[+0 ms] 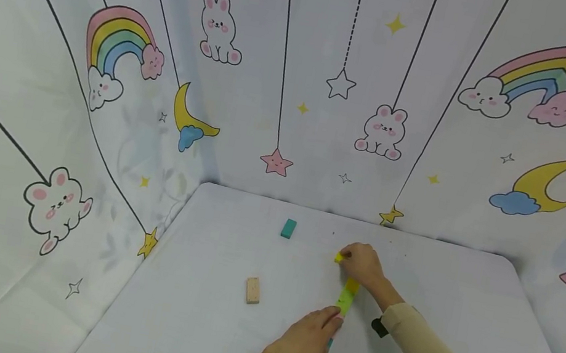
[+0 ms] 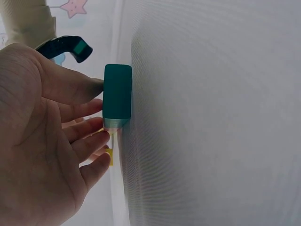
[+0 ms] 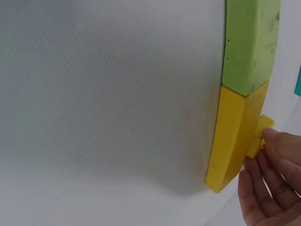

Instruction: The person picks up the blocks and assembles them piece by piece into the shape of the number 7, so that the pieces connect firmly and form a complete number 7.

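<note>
A straight row of coloured blocks lies end to end on the white table. Its green block meets a yellow block, and a teal block makes the near end. My left hand lies over the near part of the row, thumb and fingertips touching the blocks and covering much of them. At the far end, my right hand pinches a small yellow block between thumb and fingers. In the right wrist view that piece appears beside the row's yellow block; whether they touch I cannot tell.
Left of the row, a plain wooden block lies on the table. Farther back is a loose teal block. A white curtain printed with rainbows, moons and rabbits hangs behind the table.
</note>
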### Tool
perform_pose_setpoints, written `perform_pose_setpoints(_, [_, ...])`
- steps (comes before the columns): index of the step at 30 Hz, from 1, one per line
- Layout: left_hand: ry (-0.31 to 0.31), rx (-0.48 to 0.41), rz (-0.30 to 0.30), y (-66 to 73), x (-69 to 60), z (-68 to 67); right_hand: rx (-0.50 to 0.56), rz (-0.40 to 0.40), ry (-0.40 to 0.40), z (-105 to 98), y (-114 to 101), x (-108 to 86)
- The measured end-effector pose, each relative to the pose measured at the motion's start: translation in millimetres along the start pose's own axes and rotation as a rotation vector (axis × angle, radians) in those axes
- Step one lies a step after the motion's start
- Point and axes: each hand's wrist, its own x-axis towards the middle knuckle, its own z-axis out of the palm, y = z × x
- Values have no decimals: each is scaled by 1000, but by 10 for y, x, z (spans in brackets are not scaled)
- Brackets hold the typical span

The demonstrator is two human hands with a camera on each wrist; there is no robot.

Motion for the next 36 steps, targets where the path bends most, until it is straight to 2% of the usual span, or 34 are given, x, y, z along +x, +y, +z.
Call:
perform_pose_setpoints(8, [1,-1,6,-9,-8,-14,8,3,-1,-45,49,7])
perform_pose_setpoints(19, [-9,-12,-3,-9,-12,-20,28,51,-25,-70,146,16])
perform_pose_setpoints(36, [-29,-41,-26,14,-12,-35,50,54,8,-115,239,-22])
